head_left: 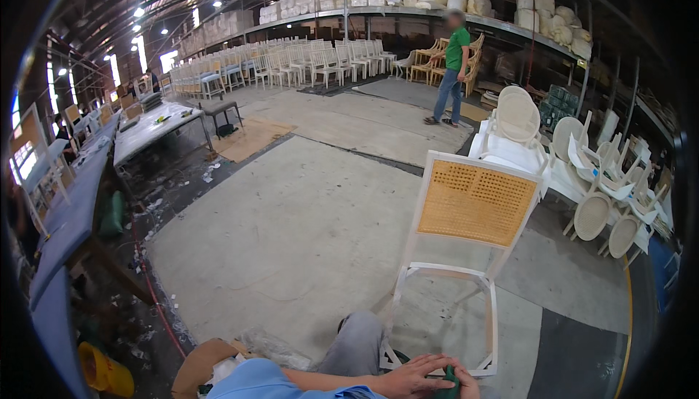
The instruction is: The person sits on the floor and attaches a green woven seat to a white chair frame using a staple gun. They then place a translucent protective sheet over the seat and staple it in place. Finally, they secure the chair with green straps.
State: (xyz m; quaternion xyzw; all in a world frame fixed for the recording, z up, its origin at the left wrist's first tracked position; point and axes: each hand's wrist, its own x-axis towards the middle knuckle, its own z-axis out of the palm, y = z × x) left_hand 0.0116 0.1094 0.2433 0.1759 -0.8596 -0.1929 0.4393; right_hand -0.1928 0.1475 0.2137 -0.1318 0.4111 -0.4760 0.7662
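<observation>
Low at the bottom edge, my left hand (418,374) reaches in from the left with its fingers pressed together against a small dark green thing (449,378). My right hand (467,386) closes round the same green thing from the other side; the picture's edge cuts part of it off. The green thing's kind cannot be made out. Just beyond both hands stands a chair frame (491,320), pale and upright, with an open seat frame. Its back panel (477,201) is tan woven cane.
Chairs with round backs (518,115) are piled at the right. A person in a green shirt (453,71) stands farther back, near rows of white chairs (320,60). Long worktables (145,137) line the left, with a yellow bucket (105,368) and a red hose (164,319) nearby.
</observation>
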